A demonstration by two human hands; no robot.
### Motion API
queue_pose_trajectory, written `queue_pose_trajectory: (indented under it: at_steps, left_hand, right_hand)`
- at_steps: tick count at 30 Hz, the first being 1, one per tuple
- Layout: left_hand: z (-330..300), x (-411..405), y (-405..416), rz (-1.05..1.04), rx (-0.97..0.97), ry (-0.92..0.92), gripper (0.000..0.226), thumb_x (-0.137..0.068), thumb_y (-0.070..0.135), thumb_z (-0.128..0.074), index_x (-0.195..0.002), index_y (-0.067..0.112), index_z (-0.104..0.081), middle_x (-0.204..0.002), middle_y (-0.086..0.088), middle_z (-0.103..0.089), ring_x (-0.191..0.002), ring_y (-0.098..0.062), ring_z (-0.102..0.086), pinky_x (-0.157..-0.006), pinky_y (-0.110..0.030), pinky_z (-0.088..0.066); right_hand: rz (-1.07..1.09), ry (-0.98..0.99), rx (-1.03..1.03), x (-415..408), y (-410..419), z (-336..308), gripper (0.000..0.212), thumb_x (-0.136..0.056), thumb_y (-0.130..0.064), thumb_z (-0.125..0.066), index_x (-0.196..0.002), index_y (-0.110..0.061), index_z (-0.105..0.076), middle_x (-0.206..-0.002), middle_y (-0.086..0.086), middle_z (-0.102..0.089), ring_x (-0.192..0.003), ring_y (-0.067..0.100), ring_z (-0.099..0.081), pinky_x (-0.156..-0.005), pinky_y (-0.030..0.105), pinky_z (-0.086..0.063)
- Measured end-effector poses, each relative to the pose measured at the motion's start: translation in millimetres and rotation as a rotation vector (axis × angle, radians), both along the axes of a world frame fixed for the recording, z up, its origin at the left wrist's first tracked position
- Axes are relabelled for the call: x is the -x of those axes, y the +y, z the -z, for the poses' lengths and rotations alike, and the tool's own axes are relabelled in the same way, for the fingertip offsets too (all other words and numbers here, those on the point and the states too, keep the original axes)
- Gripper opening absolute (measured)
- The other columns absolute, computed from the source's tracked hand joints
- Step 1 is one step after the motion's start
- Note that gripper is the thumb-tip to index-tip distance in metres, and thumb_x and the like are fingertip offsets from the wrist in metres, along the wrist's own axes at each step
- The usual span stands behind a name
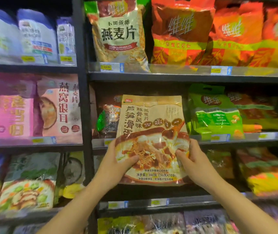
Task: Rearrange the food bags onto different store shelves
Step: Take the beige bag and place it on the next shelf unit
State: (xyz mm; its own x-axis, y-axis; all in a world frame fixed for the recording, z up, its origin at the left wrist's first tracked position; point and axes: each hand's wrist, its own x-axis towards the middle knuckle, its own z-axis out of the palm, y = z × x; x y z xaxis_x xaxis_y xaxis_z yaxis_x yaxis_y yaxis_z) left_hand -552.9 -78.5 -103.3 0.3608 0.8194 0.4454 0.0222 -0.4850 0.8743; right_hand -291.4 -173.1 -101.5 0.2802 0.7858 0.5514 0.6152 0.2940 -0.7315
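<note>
A beige oatmeal bag [151, 125] with a picture of a bowl of food stands upright in the air in front of the middle shelf [253, 138] of the right-hand unit. My left hand [118, 162] grips its lower left edge. On the lower right edge sits my right hand [192, 159], thumb pressed on the front. The bag hides part of a dark bag [107, 119] behind it on that shelf.
A green soy milk powder bag [216, 115] stands just right of the held bag. Above are a cream oat bag [119, 31] and red-orange bags [219, 34]. Pink bags [33, 107] fill the left unit, past a black upright post [84, 98]. Lower shelves hold more bags.
</note>
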Motion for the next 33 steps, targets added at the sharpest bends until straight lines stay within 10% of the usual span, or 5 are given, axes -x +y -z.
queue_pose_trajectory:
  at_steps: [9, 17, 23, 28, 33]
  left_hand:
    - [1.6, 125.1, -39.4, -0.197, -0.123, 0.0, 0.082, -0.072, 0.052, -0.085, -0.14, 0.045, -0.04, -0.122, 0.03, -0.064, -0.112, 0.008, -0.063, -0.087, -0.018, -0.051]
    - [-0.8, 239.0, -90.4, -0.467, -0.138, 0.009, 0.089, -0.068, 0.067, -0.082, -0.143, 0.05, -0.037, -0.133, 0.029, -0.059, -0.124, 0.001, -0.057, -0.106, -0.042, -0.048]
    - [-2.1, 323.7, -137.7, -0.652, -0.165, 0.025, 0.068, -0.081, 0.046, -0.082, -0.127, 0.068, -0.037, -0.126, 0.042, -0.055, -0.116, 0.016, -0.056, -0.085, -0.006, -0.047]
    - [0.2, 393.8, -172.1, -0.757, -0.101, -0.036, 0.07, -0.077, 0.046, -0.085, -0.13, 0.061, -0.042, -0.125, 0.022, -0.067, -0.115, -0.006, -0.067, -0.098, -0.043, -0.056]
    - [3.9, 467.2, -201.5, -0.889, -0.101, -0.046, 0.08, -0.071, 0.057, -0.085, -0.136, 0.058, -0.039, -0.127, 0.025, -0.065, -0.116, -0.005, -0.066, -0.1, -0.048, -0.054]
  right_hand:
    - [-0.099, -0.036, -0.031, 114.4, -15.2, -8.7, 0.022, -0.101, -0.034, -0.056, -0.119, -0.04, -0.043, -0.1, -0.028, -0.066, -0.094, -0.011, -0.063, -0.066, 0.013, -0.047]
    - [-0.395, -0.035, -0.058, 223.1, 9.1, -12.7, 0.027, -0.102, -0.034, -0.053, -0.124, -0.041, -0.039, -0.108, -0.036, -0.063, -0.097, -0.008, -0.065, -0.069, 0.013, -0.054]
    - [-0.611, -0.036, -0.072, 319.1, 31.8, -7.7, 0.031, -0.102, -0.034, -0.053, -0.126, -0.039, -0.035, -0.113, -0.023, -0.062, -0.099, -0.015, -0.06, -0.069, 0.005, -0.049]
    - [-0.771, -0.059, -0.074, 403.2, 34.4, -6.4, 0.031, -0.102, -0.035, -0.052, -0.127, -0.041, -0.035, -0.114, -0.026, -0.061, -0.103, -0.009, -0.06, -0.08, 0.021, -0.05]
    - [-0.848, -0.084, -0.138, 490.6, 26.6, -3.7, 0.025, -0.101, -0.04, -0.051, -0.118, -0.052, -0.037, -0.107, -0.019, -0.065, -0.092, -0.002, -0.062, -0.069, 0.026, -0.052]
